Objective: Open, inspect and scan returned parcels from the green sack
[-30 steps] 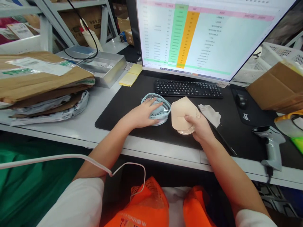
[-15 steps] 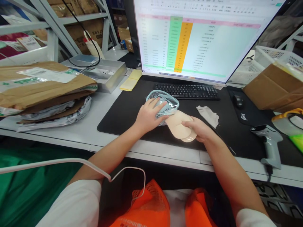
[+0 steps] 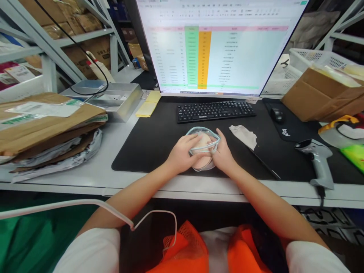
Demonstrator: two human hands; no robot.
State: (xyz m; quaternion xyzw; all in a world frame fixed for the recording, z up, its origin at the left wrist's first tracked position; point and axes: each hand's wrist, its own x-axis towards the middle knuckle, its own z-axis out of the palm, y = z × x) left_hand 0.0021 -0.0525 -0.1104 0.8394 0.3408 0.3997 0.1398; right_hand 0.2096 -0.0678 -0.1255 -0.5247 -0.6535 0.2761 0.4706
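A small clear pouch (image 3: 204, 148) with light blue trim is held between my two hands over the black desk mat. Cream, rounded, soft-looking pads (image 3: 201, 161) show inside it through the clear plastic. My left hand (image 3: 184, 152) grips the pouch's left side, thumb across the front. On the other side, my right hand (image 3: 223, 154) holds the trim, some of its fingers hidden at the pouch's mouth. What kind of pads they are I cannot tell.
Behind the pouch lie a black keyboard (image 3: 216, 110) and a monitor (image 3: 227, 57). To the right are a crumpled white cloth (image 3: 243, 136), a thin black stick (image 3: 264, 163), a mouse (image 3: 277, 115) and a barcode scanner (image 3: 317, 159). Stacked parcels (image 3: 51, 125) stand at left.
The cream pads, held beside the pouch by my right hand before, are now inside it. My right hand has moved left onto the pouch's trim. The view has shifted slightly.
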